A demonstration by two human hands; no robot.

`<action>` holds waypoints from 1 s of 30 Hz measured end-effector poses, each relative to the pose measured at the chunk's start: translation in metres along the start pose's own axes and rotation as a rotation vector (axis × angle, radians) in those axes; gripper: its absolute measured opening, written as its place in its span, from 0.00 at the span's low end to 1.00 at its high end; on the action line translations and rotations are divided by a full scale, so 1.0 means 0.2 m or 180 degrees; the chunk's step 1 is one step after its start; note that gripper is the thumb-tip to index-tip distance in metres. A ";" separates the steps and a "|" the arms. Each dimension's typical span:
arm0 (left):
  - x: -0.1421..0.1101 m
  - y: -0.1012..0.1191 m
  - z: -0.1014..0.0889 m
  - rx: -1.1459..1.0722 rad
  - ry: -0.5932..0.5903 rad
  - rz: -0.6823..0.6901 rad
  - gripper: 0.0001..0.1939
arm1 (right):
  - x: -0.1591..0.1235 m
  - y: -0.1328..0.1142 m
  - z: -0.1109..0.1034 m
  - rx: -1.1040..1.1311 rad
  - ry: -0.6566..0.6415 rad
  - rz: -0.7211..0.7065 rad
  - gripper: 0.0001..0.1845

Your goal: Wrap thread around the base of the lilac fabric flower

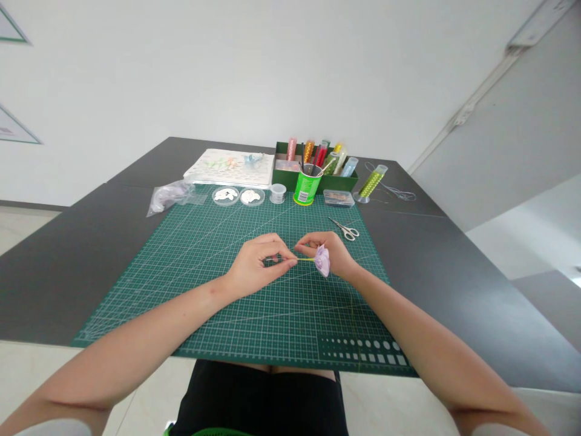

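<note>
My left hand [258, 261] pinches the thin green stem of a pale purple artificial flower [322, 261] between thumb and fingertips. The stem lies roughly level, with the bloom pointing right, in front of my right hand [336, 251]. The right thumb and fingers are closed together just beyond the stem. What they hold, if anything, is too small to make out. Both hands are above the green cutting mat [272, 327]. Small scissors [348, 232] with white handles lie on the mat beyond my right hand.
Behind the hands stand a green can of tools [307, 188], a dark green box [284, 178] of thread spools, and a lone green spool [374, 181]. Round dishes of white pieces [226, 195], a small clear tub [278, 194], a clear case [339, 198] and a plastic bag [170, 197] sit nearby.
</note>
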State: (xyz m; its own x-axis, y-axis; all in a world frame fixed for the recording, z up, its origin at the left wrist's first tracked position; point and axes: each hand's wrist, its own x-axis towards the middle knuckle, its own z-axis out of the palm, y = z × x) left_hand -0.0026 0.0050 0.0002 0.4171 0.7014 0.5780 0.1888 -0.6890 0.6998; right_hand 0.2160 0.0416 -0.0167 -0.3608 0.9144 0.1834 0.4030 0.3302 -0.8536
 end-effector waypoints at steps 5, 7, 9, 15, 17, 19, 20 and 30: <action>0.00 0.01 -0.01 0.0303 0.0424 0.0085 0.04 | -0.02 -0.03 0.03 0.0329 -0.0410 0.0195 0.25; 0.00 0.02 -0.01 0.0323 0.0532 0.0071 0.04 | -0.03 -0.03 0.06 0.0448 -0.0442 0.0331 0.23; 0.01 0.02 -0.01 0.0291 0.0597 0.0031 0.04 | -0.04 -0.02 0.09 0.0677 -0.0504 0.0490 0.23; 0.01 0.03 0.00 0.0054 0.0693 -0.0269 0.06 | -0.06 -0.03 0.15 0.1134 -0.0792 0.0782 0.23; 0.01 0.03 0.01 -0.0062 0.0726 -0.0371 0.06 | -0.07 -0.06 0.16 0.1186 -0.0836 0.0812 0.24; 0.00 0.03 0.01 -0.0163 0.0735 -0.0455 0.05 | -0.08 -0.08 0.16 0.1222 -0.0823 0.0815 0.24; 0.00 0.03 0.01 -0.0200 0.0734 -0.0502 0.05 | -0.08 -0.08 0.16 0.1235 -0.0816 0.0821 0.24; 0.00 0.01 0.01 -0.0446 0.0599 -0.0837 0.06 | -0.08 -0.07 0.17 0.0961 -0.0661 0.0544 0.23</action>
State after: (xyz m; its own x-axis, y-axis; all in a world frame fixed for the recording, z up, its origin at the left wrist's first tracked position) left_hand 0.0010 0.0033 0.0014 0.1968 0.8818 0.4286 0.1388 -0.4578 0.8782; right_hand 0.1865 0.0136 -0.0239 -0.4846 0.8733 -0.0497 0.2179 0.0655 -0.9738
